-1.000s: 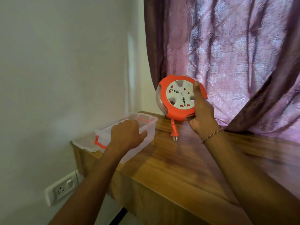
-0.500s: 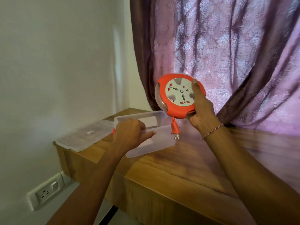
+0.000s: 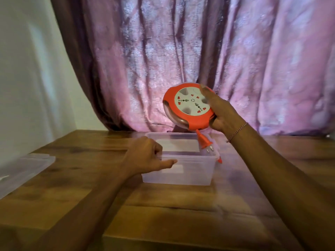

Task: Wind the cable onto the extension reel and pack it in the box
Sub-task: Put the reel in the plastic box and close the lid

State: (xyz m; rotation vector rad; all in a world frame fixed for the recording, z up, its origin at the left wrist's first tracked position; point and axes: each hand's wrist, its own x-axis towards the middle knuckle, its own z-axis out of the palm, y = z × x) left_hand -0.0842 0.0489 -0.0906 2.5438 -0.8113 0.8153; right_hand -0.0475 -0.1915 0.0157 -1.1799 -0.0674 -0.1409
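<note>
My right hand (image 3: 220,113) grips the round orange extension reel (image 3: 188,107) by its right edge, holding it tilted in the air above the far side of the box. The reel's white socket face points toward me. Its orange plug (image 3: 205,143) dangles from the reel's underside on a short bit of cable, hanging over the box's right rear. The clear plastic box (image 3: 192,170) stands open on the wooden table. My left hand (image 3: 145,156) holds the box's near left rim, fingers curled over the edge and thumb along the outside wall.
The box's clear lid (image 3: 23,165) lies on the table (image 3: 163,211) at the far left, near the white wall. A purple curtain (image 3: 181,51) hangs right behind the table. An orange clip (image 3: 219,160) sticks out at the box's right side.
The box has slid from the table's left corner toward the middle under my left hand, leaving the lid behind. The reel has tilted and come over the box; my view swung right.
</note>
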